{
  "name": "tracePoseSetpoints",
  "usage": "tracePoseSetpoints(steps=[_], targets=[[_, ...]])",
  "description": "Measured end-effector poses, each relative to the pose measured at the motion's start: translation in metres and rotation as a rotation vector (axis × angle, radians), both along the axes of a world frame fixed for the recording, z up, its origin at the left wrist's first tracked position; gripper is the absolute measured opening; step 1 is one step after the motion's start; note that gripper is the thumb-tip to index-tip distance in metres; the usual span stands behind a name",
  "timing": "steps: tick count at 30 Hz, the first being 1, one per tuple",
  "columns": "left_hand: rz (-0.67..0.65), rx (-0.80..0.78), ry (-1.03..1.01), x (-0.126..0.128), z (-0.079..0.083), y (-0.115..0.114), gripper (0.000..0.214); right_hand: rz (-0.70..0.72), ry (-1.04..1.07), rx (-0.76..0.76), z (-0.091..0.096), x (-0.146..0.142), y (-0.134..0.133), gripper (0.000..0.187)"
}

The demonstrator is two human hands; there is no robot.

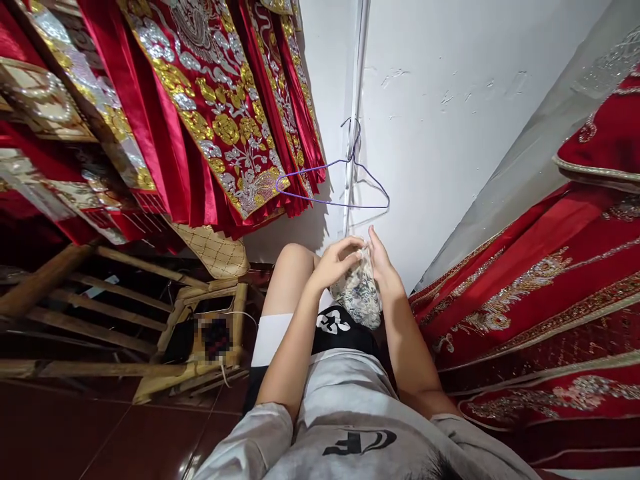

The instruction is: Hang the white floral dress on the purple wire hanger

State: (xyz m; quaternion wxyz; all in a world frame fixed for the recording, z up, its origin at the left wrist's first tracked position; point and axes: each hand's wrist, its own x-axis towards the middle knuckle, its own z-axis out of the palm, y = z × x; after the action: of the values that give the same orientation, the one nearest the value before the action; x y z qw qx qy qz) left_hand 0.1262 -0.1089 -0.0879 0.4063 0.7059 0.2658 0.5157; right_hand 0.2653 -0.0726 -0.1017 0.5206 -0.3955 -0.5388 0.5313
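A bunched, pale cloth [359, 293] with a dark floral pattern hangs over my lap between both hands. My left hand [339, 263] is closed at its top edge, with the thumb and fingers curled together. On the other side, my right hand [382, 261] grips the cloth with its thumb pointing up; the rest of its fingers are mostly hidden behind the fabric. Just beyond the hands, a purple wire hanger [333, 202] hangs in front of the white wall with nothing on it.
Red garments [200, 120] embroidered in gold and silver hang on the left. More red beaded garments [525, 293] hang on the right. A bamboo chair [243, 320] stands at left with a blurred-out item and a white cable. A thin metal pole [357, 67] runs along the wall [450, 60].
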Motion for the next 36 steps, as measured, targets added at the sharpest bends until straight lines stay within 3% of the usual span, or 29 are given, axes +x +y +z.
tracePoseSetpoints(steps=[4,6,8,11,13,16,19,22,25,27,29,32,36], targets=[[0.202,0.114,-0.060,-0.013,0.008,0.012,0.041,0.300,0.037,-0.087,0.033,0.008,-0.004,0.031],[0.123,0.021,-0.035,-0.021,0.007,0.019,0.044,0.491,-0.047,-0.046,0.054,0.018,-0.006,0.036],[-0.029,-0.121,0.084,-0.031,0.005,0.023,0.054,0.542,-0.207,0.088,0.075,0.029,-0.004,0.028],[-0.147,-0.228,0.348,-0.052,0.008,0.019,0.054,0.283,-0.465,0.427,0.095,0.040,0.014,0.006],[-0.082,-0.183,0.492,-0.069,0.016,0.014,0.047,-0.009,-0.552,0.603,0.095,0.041,0.035,0.018],[0.063,-0.097,0.695,-0.093,0.033,0.011,0.042,-0.315,-0.595,0.606,0.076,0.034,0.071,0.043],[0.117,-0.071,0.974,-0.111,0.044,0.015,0.042,-0.257,-0.636,0.489,0.052,0.032,0.099,0.047],[0.111,-0.090,1.238,-0.124,0.044,0.026,0.038,-0.146,-0.692,0.443,0.040,0.041,0.107,0.041],[0.138,-0.158,1.454,-0.132,0.042,0.040,0.035,-0.181,-0.772,0.475,0.046,0.057,0.098,0.033],[0.230,-0.195,1.546,-0.134,0.045,0.052,0.036,-0.208,-0.830,0.482,0.056,0.066,0.088,0.026],[0.360,-0.172,1.548,-0.137,0.055,0.065,0.034,-0.237,-0.878,0.472,0.067,0.073,0.079,0.020],[0.519,0.026,1.429,-0.143,0.078,0.081,0.028,-0.312,-0.915,0.467,0.078,0.082,0.072,0.012],[0.515,0.336,1.198,-0.146,0.111,0.094,0.026,-0.328,-0.877,0.457,0.081,0.083,0.068,0.012]])
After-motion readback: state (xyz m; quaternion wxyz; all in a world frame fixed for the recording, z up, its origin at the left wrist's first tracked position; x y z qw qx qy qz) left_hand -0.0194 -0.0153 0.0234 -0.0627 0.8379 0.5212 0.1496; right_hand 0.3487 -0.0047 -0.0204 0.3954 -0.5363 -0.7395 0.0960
